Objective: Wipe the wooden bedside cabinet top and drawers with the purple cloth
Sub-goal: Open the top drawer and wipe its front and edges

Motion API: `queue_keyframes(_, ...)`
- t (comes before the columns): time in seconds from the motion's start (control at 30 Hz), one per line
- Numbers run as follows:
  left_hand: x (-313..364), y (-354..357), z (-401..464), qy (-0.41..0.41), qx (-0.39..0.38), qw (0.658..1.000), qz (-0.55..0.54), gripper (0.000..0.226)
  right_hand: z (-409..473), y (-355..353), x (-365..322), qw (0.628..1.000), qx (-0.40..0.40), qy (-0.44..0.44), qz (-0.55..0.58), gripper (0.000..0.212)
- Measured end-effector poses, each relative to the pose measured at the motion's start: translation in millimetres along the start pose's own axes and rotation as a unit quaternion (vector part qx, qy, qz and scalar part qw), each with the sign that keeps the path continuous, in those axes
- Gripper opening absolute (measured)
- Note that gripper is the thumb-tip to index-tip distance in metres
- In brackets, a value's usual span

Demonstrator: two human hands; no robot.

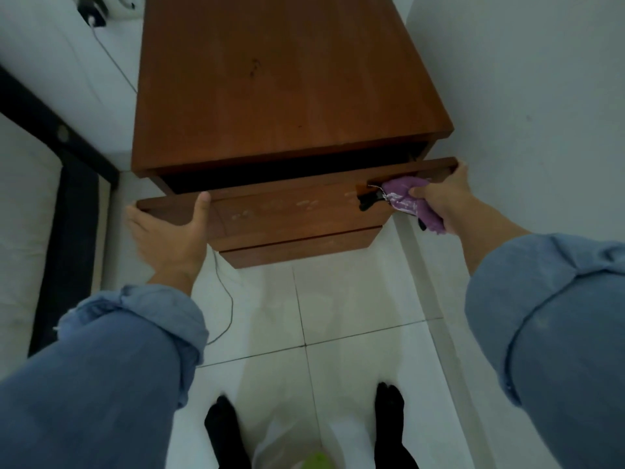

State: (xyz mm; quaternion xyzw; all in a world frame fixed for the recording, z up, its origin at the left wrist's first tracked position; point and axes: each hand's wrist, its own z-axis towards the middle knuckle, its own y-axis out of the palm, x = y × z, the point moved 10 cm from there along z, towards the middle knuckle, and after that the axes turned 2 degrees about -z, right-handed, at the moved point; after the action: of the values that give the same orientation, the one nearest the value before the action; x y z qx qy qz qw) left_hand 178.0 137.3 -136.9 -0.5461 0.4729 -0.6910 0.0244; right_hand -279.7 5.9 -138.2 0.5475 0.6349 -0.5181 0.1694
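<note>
The wooden bedside cabinet (280,82) stands against a white wall, its flat top bare. Its top drawer (291,208) is pulled partly out, leaving a dark gap under the top. My left hand (169,231) grips the drawer front's left end, thumb over the upper edge. My right hand (446,198) holds the drawer front's right end and keeps the bunched purple cloth (409,201) pinched against it under the thumb. The cloth covers part of a dark handle (368,201). A second drawer front (301,248) sits shut below.
A bed with a black frame (71,184) and white mattress lies close on the left. A thin cable (223,299) runs from a wall socket (98,8) down to the white tiled floor. A plastic bag (291,448) lies between my feet.
</note>
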Motion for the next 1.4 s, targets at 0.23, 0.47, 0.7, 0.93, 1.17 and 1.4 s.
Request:
queue_keyframes(0.23, 55.2, -0.7, -41.4, 0.190, 0.048, 0.957, 0.215, 0.065, -26.0, -14.6, 9.3, 0.999, 0.023, -0.014, -0.017, 0.064)
queue_keyframes(0.47, 173.1, 114.2, -141.2, 0.449, -0.174, 0.845, 0.231, 0.058, -29.9, -65.5, -43.7, 0.988, 0.093, -0.117, 0.023, 0.035)
queue_keyframes(0.7, 165.9, 157.1, -167.2, 0.424, -0.212, 0.838, 0.270, 0.067, -4.0, -47.8, -58.6, 0.969, 0.075, -0.191, -0.141, 0.043)
queue_keyframes(0.93, 161.1, 156.0, -170.2, 0.432, -0.214, 0.836, 0.263, 0.076, -34.6, 0.7, -47.9, 0.941, 0.059, -0.275, -0.186, 0.041)
queue_keyframes(1.17, 157.2, 142.0, -165.0, 0.440, -0.210, 0.831, 0.268, 0.073, -69.4, 59.4, -51.4, 0.937, -0.006, -0.290, -0.196, 0.039)
queue_keyframes(1.4, 112.3, 91.7, -113.0, 0.376, -0.147, 0.854, 0.328, 0.072, -64.8, 54.2, -42.9, 0.950, -0.031, -0.271, -0.151, 0.039)
